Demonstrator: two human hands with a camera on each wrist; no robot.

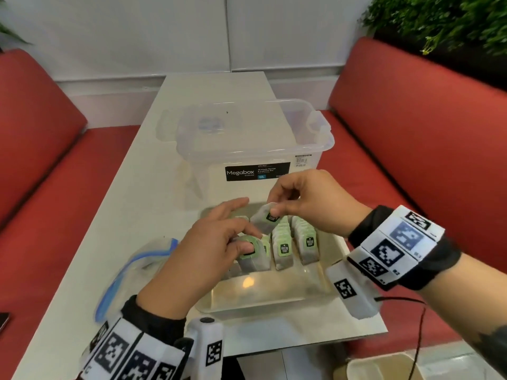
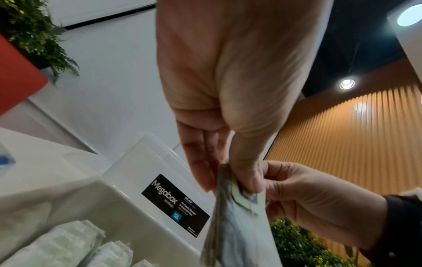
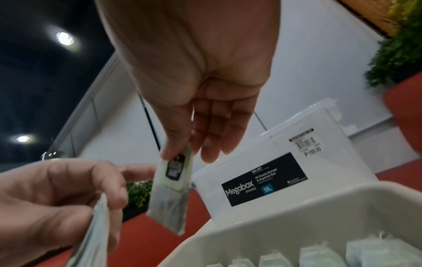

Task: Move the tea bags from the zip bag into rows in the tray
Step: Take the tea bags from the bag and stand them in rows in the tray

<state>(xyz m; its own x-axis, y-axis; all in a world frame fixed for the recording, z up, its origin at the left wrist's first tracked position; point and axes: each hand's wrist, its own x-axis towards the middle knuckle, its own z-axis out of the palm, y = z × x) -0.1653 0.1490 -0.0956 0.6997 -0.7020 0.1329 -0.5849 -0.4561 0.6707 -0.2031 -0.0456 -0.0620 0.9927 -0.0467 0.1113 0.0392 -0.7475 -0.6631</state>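
— Over the translucent plastic tray (image 1: 263, 303), from the head camera, what do the tea bags look like?
— Pale gauzy sachets with green-and-black tags; standing rows of tea bags (image 1: 290, 242) fill the tray's far half. The right hand (image 1: 310, 204) pinches a single tea bag (image 1: 264, 219) above them, while the left hand (image 1: 208, 250) clamps a small stack of tea bags (image 1: 251, 255), forefinger stretched forward. A clear zip bag with blue seal (image 1: 137, 270) lies left of the tray.
— And the left wrist camera?
— Thumb pressing the stack (image 2: 239, 216), other fingers fairly straight.
— Right wrist?
— Thumb and forefinger nip the tag; the sachet (image 3: 170, 198) dangles before a clear Megabox storage box (image 3: 262, 180).
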